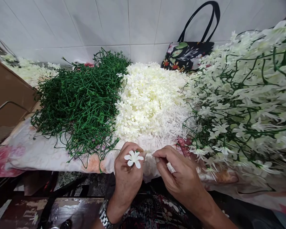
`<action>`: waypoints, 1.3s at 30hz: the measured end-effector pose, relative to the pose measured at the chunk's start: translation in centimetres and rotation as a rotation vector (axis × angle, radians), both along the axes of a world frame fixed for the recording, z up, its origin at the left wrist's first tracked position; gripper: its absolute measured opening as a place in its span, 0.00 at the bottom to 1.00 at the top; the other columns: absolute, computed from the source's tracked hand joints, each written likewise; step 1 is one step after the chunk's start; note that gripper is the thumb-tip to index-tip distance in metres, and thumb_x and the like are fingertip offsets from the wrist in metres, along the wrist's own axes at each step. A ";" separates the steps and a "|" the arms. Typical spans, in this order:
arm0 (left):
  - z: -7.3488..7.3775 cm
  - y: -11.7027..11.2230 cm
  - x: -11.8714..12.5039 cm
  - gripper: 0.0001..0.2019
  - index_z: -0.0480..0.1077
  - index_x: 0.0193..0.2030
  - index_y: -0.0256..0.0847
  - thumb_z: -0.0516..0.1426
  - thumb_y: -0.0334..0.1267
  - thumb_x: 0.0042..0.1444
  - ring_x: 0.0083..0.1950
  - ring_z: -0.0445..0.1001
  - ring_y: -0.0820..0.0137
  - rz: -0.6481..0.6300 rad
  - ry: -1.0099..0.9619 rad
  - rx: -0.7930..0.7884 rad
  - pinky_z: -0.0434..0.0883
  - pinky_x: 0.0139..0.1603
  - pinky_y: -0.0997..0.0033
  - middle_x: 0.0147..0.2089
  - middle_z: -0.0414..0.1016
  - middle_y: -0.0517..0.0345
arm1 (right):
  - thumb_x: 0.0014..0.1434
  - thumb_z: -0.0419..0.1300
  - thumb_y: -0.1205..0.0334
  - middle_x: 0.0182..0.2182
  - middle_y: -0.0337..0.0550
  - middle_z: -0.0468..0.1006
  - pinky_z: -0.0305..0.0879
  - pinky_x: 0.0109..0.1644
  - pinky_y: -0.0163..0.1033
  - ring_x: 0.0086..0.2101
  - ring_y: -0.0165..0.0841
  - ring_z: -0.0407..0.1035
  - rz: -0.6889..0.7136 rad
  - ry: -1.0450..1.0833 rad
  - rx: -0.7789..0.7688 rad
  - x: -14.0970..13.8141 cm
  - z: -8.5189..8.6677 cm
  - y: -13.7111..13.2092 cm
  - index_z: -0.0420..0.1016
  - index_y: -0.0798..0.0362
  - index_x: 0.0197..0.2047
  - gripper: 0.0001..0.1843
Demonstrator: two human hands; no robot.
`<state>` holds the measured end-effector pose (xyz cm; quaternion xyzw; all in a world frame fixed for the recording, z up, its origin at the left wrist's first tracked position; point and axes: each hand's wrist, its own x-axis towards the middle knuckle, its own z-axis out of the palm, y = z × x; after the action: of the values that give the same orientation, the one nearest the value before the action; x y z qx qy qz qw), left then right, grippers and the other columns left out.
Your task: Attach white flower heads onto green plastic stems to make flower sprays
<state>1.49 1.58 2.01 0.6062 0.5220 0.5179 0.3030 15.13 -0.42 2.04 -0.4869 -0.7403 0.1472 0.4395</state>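
My left hand (129,171) is closed, and a white artificial flower (134,158) with narrow petals sticks out of its fingers. A bit of green shows by the fingertips. My right hand (177,168) is close beside it, thumb and forefinger pinched together; whatever they hold is too small to make out. Beyond my hands lies a heap of loose white flower heads (150,92). Thin white spiky pieces (173,122) are spread at its near right side. To the left is a pile of green plastic stems (78,98).
White flowers on green stems (243,105) are massed at the right. A floral tote bag (186,55) stands against the tiled wall (114,22). At the left is a brown cardboard box (9,92). Floral cloth (47,152) covers the table, and a wooden surface (71,211) is below.
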 end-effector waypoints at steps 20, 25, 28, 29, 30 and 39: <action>-0.6 -1.1 -1.0 0.08 0.66 0.30 0.40 0.52 0.23 0.51 0.33 0.71 0.73 -0.289 0.075 0.097 0.67 0.34 0.76 0.31 0.72 0.59 | 0.58 0.51 0.73 0.24 0.36 0.69 0.62 0.27 0.31 0.24 0.26 0.65 -0.101 0.014 0.007 -0.3 -1.1 -0.6 0.63 0.53 0.37 0.06; -0.8 -1.5 -1.2 0.04 0.71 0.33 0.40 0.55 0.32 0.55 0.27 0.70 0.73 -0.194 0.019 -0.064 0.65 0.27 0.77 0.27 0.73 0.60 | 0.59 0.51 0.74 0.26 0.37 0.69 0.63 0.29 0.30 0.25 0.26 0.64 0.000 0.032 0.025 -0.3 -0.8 -0.6 0.65 0.54 0.37 0.07; -1.3 -1.5 -1.2 0.06 0.73 0.35 0.39 0.55 0.37 0.56 0.28 0.71 0.72 -0.176 -0.121 -0.180 0.65 0.26 0.76 0.29 0.76 0.58 | 0.59 0.50 0.75 0.26 0.38 0.68 0.62 0.29 0.31 0.26 0.27 0.63 0.048 0.035 0.014 -0.2 -0.6 -0.6 0.65 0.54 0.37 0.08; -1.5 -1.5 -1.2 0.07 0.74 0.35 0.39 0.55 0.38 0.56 0.29 0.72 0.71 -0.177 -0.172 -0.216 0.65 0.27 0.75 0.30 0.76 0.57 | 0.59 0.50 0.75 0.26 0.39 0.68 0.62 0.29 0.32 0.26 0.27 0.63 0.058 0.033 0.009 -0.2 -0.6 -0.6 0.66 0.54 0.37 0.08; -1.7 -1.5 -1.2 0.07 0.74 0.34 0.39 0.56 0.38 0.56 0.29 0.72 0.71 -0.178 -0.216 -0.248 0.65 0.27 0.75 0.30 0.76 0.57 | 0.60 0.50 0.75 0.25 0.39 0.68 0.62 0.29 0.32 0.27 0.27 0.63 0.067 0.029 0.004 -0.2 -0.5 -0.7 0.66 0.55 0.36 0.08; -1.9 -1.4 -1.6 0.04 0.74 0.29 0.38 0.61 0.36 0.50 0.27 0.66 0.75 -0.256 -0.462 -0.365 0.63 0.27 0.78 0.26 0.71 0.60 | 0.60 0.49 0.74 0.26 0.40 0.68 0.63 0.29 0.33 0.27 0.28 0.65 0.125 0.022 0.008 -0.4 0.0 -0.6 0.67 0.55 0.36 0.08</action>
<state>-0.08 0.20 0.06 0.4690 0.4429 0.4974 0.5801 14.75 -0.99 2.07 -0.4365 -0.7648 0.1769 0.4396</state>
